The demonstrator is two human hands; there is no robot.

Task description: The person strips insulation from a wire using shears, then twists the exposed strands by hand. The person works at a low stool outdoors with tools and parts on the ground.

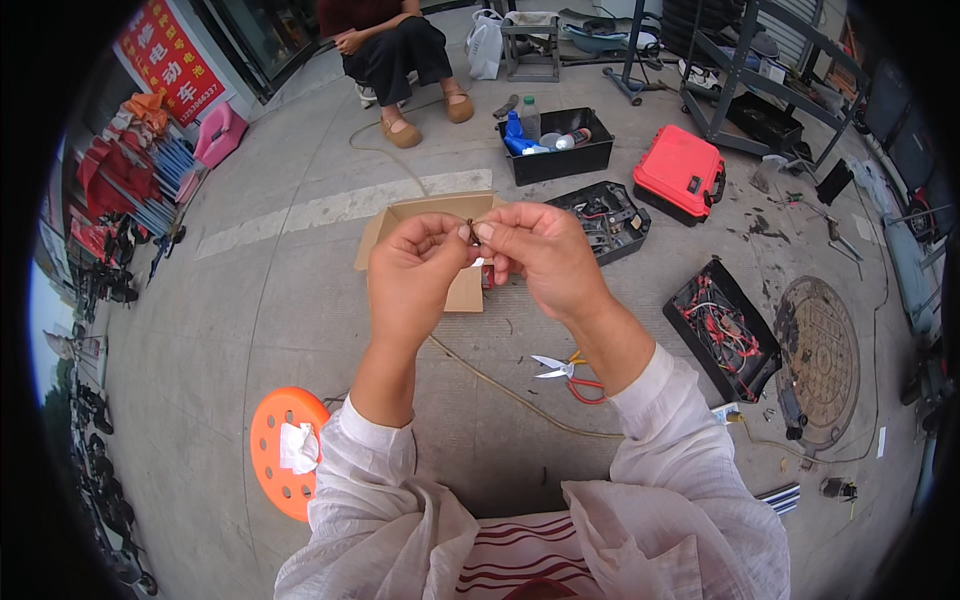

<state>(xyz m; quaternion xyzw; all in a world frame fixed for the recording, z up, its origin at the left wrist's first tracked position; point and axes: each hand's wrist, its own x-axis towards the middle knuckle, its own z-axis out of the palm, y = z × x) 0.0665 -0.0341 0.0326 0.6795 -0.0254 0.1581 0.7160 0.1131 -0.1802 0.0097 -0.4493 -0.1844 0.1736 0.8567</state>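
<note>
My left hand and my right hand are raised in front of me, their fingertips almost meeting. Both pinch a tiny dark brownish piece between thumb and fingers; its kind is too small to make out. Beyond and below them an open cardboard box sits on the ground, partly covered by the hands. Something small and red shows beside the box, under my right hand. Scissors with red and yellow handles lie open on the concrete, nearer to me, left of my right forearm.
Around me stand an orange stool, a black bin of bottles, a black tool tray, a red case and a black tray of wires. A hose crosses the ground. Another person sits ahead.
</note>
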